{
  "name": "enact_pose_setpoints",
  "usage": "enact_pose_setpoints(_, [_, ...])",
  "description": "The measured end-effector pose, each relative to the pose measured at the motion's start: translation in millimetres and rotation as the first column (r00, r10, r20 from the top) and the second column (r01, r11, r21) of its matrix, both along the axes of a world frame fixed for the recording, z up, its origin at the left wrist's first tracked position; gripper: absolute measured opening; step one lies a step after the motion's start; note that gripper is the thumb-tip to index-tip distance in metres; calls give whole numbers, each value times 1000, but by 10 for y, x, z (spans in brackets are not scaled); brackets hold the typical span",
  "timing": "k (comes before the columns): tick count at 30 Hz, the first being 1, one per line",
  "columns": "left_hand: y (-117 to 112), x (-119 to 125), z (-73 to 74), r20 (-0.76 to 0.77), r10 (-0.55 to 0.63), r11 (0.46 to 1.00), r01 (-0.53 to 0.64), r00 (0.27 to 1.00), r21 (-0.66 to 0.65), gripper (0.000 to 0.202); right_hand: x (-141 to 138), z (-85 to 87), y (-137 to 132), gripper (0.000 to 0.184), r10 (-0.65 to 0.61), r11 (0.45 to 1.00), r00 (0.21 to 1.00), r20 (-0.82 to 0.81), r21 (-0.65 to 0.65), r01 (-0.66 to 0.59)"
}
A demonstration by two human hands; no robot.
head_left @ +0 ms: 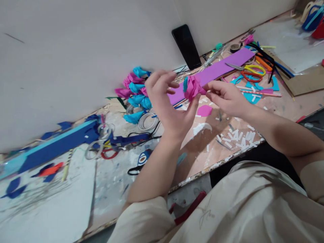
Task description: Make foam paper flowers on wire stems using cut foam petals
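A small pink foam flower (pixel 193 88) with a blue petal on its left side is held above the table between both hands. My left hand (pixel 169 104) presses its thumb against the flower from below, with the other fingers curled and raised. My right hand (pixel 225 97) pinches the flower's right side with its fingertips. A long purple foam strip (pixel 217 70) lies on the table just behind the flower. A loose pink petal (pixel 204 110) rests on the table beneath my hands.
Pink and blue foam flowers (pixel 135 91) are piled by the white wall. A black phone (pixel 186 46) leans on the wall. Yellow and red scissors (pixel 249 72), tape rolls (pixel 147 121), a blue foam strip (pixel 59 143) and white scraps (pixel 238 136) litter the table.
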State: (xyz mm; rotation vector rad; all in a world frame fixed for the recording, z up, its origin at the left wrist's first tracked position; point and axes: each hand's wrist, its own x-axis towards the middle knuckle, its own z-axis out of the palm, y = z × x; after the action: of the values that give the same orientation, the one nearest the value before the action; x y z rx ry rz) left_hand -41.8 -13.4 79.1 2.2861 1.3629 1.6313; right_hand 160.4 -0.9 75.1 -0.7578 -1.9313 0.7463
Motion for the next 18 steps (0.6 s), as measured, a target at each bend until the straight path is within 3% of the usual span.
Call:
enact_pose_setpoints(5, [15,-92,-10,-40,32,999,-31,999,29,52,-5,-49,23,18,-38,998,998,45,44,36])
enact_pose_setpoints(13, [101,-88,-208,-15,39,998,-38,999,53,39,-11,-37,-6,17,-94,995,995,16,21,94])
enact_pose_setpoints(18, [88,-56,-223,2,115,988,-115,993,103,28,5,-43,7,19,-71,997,997,13,31,71])
